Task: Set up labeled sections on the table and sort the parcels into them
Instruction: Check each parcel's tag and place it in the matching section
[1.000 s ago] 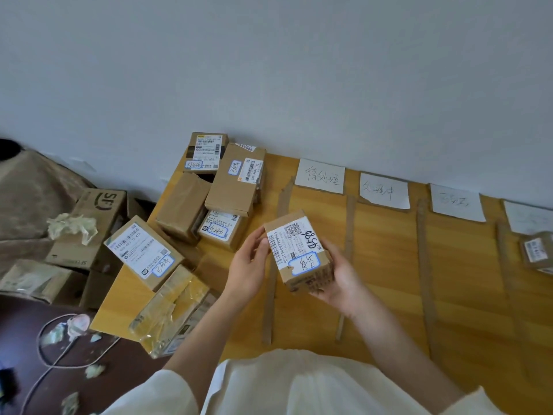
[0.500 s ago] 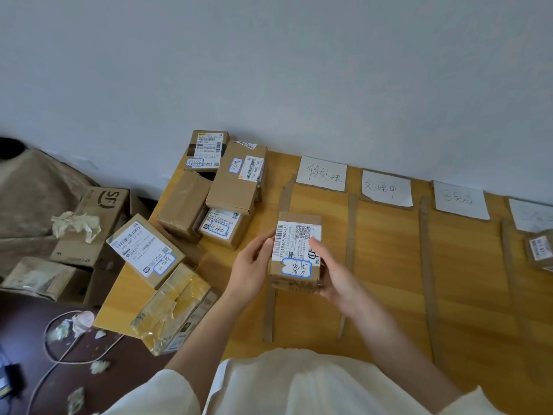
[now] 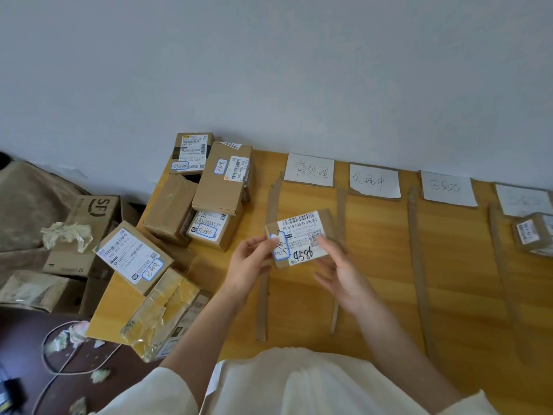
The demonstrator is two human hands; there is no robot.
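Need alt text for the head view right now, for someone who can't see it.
Two hands, left and right, hold a small labelled parcel over a wooden table divided by cardboard strips under handwritten paper signs. Unsorted parcels pile up at the left.

Brown cardboard parcel [image 3: 302,238] is marked by a white barcoded label [image 3: 302,232]; the blue-outlined sticker [image 3: 281,250] is handwritten; the table [image 3: 374,265] is yellow-orange wood.

We are seeing a person wearing a loose cream-white top [image 3: 302,384] with wide sleeves ending near the elbows, leaving both forearms bare. The left hand [image 3: 248,265] and right hand [image 3: 344,277] are showing no rings or gloves.
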